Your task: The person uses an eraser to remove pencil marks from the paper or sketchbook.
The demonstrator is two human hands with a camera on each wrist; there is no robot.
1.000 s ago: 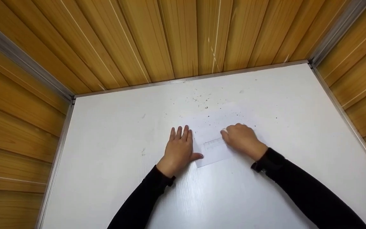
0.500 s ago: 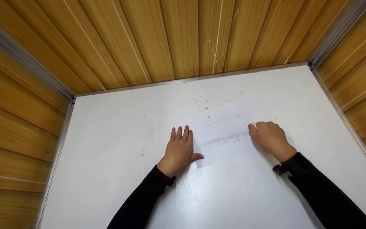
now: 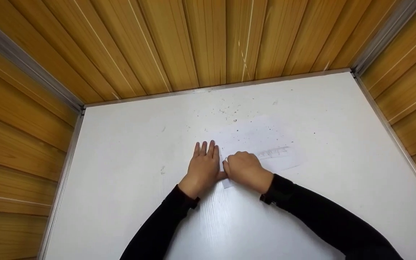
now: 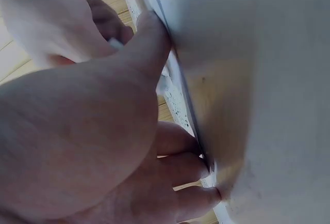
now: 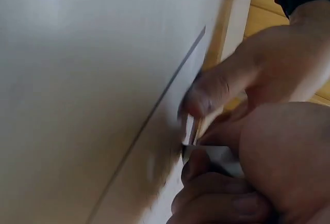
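A sheet of white paper [image 3: 246, 139] lies on the white table, with a band of grey pencil marks [image 3: 274, 153] across it. My left hand [image 3: 202, 169] rests flat on the sheet's left edge, fingers straight and thumb out to the right. Close beside that thumb, my right hand [image 3: 246, 169] is curled over the paper and pinches a small white eraser [image 5: 223, 155]. Only the eraser's tip shows in the head view; the right wrist view has it between thumb and fingers. The left part of the pencil band is hidden beneath the right hand.
Dark crumbs [image 3: 235, 120] are scattered over the sheet's upper part and the table behind it. Wood-patterned panels [image 3: 208, 43] wall the table [image 3: 128, 144] at the back and both sides, with metal strips along the edges.
My right hand first slid right along the pencil band, then swept back left to the left thumb. The band's visible right part looks fainter and smudged. My left hand has stayed put.
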